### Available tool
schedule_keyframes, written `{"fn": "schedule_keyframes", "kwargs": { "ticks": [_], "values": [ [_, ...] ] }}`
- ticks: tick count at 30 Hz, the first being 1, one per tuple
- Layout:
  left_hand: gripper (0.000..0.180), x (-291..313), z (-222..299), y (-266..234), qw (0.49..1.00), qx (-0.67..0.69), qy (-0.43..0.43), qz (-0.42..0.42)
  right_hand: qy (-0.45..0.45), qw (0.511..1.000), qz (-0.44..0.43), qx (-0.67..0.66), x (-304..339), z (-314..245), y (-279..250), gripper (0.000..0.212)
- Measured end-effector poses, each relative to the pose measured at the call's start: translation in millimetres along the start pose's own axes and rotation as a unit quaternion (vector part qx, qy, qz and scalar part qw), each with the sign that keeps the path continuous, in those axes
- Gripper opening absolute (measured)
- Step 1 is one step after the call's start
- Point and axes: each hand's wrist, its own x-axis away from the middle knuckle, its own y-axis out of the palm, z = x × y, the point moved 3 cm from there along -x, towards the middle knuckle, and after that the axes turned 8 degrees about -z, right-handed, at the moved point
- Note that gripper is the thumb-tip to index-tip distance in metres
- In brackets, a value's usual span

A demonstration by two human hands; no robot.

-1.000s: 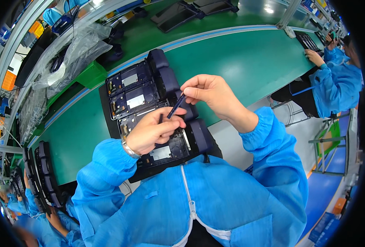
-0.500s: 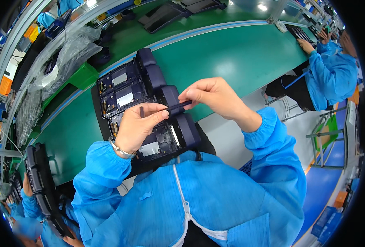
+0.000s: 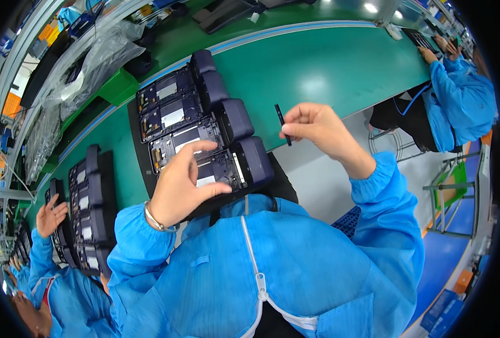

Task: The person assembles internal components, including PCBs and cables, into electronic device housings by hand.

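My right hand [image 3: 320,130] pinches a thin black strip [image 3: 282,125] between thumb and fingers, off the right side of the housings. The strip stands nearly upright, with small marks along its face. Over the nearest housings hovers my left hand [image 3: 181,183], its thumb and index finger spread apart with nothing seen between them. Below it lies a row of several dark purple-black device housings [image 3: 254,159], open side up, with circuit parts and pale rectangles inside. My left hand hides part of the near housings. They rest on a black mat [image 3: 144,160].
The green bench [image 3: 295,67] runs to the far right, where a co-worker in blue [image 3: 458,107] sits. At left, another person's hand [image 3: 51,217] is beside a second row of housings [image 3: 92,197]. A green bin [image 3: 117,87] and clear plastic sheeting [image 3: 106,53] are at the far left.
My left hand has let go of the strip and opened. My right hand has carried the strip rightward and turned it upright. The left neighbour's raised row of housings now lies on the bench.
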Motion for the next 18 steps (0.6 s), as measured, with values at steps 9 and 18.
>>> {"fn": "schedule_keyframes", "kwargs": {
  "ticks": [9,18],
  "values": [
    [0.073,22,-26,22,0.992,-0.120,0.031,0.005,0.094,0.957,-0.044,-0.272,-5,24,37,0.015],
    [0.081,22,-36,19,0.995,-0.058,0.077,0.018,0.077,0.957,-0.002,-0.281,-1,34,40,0.015]
  ]
}}
